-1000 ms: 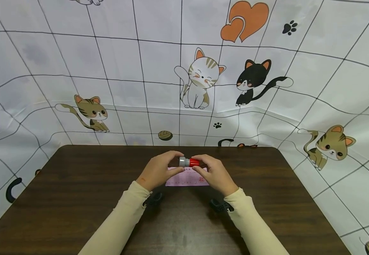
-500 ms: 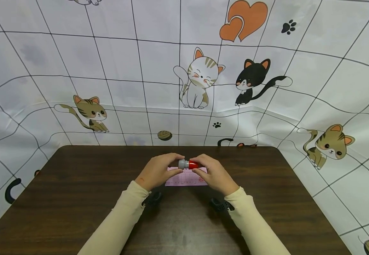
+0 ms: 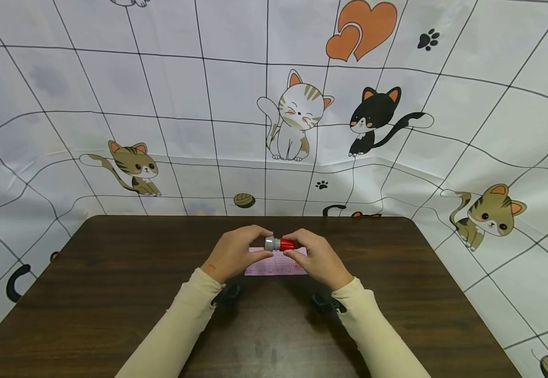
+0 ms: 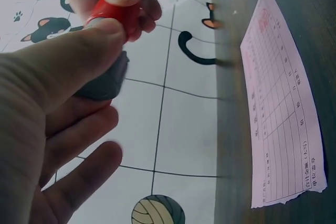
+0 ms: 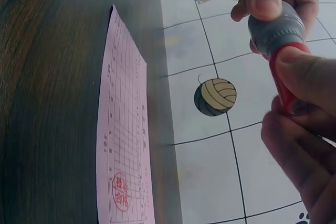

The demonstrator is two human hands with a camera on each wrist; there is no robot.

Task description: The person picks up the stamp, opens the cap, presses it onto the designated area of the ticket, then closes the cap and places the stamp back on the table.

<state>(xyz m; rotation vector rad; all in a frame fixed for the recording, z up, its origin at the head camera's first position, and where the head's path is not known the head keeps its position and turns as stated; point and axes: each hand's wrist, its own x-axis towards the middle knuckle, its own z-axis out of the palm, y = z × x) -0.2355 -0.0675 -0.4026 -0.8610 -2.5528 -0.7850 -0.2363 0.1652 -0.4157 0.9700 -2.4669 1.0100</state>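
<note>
A small stamp with a grey end [image 3: 270,243] and a red end [image 3: 287,244] lies level between both hands, above the table. My left hand [image 3: 236,252] pinches the grey part [image 4: 102,86] between thumb and fingers. On the other side, my right hand [image 3: 320,257] pinches the red part [image 5: 280,80]. The two parts meet at a narrower ridged grey collar. Below lies a pink printed form [image 3: 274,266] with ruled lines, flat on the table. Round red stamp marks [image 5: 121,191] show near one end of that paper.
The dark wooden table [image 3: 113,304] has its far edge just beyond the hands. Behind it and at the sides hangs a white sheet [image 3: 236,89] with a grid and cartoon cats. Dark bands [image 3: 328,303] sit at the wrists.
Both hands and the stamp have dropped very slightly in the head view since a second ago. The grip of each hand looks the same, and the pink form has stayed in place.
</note>
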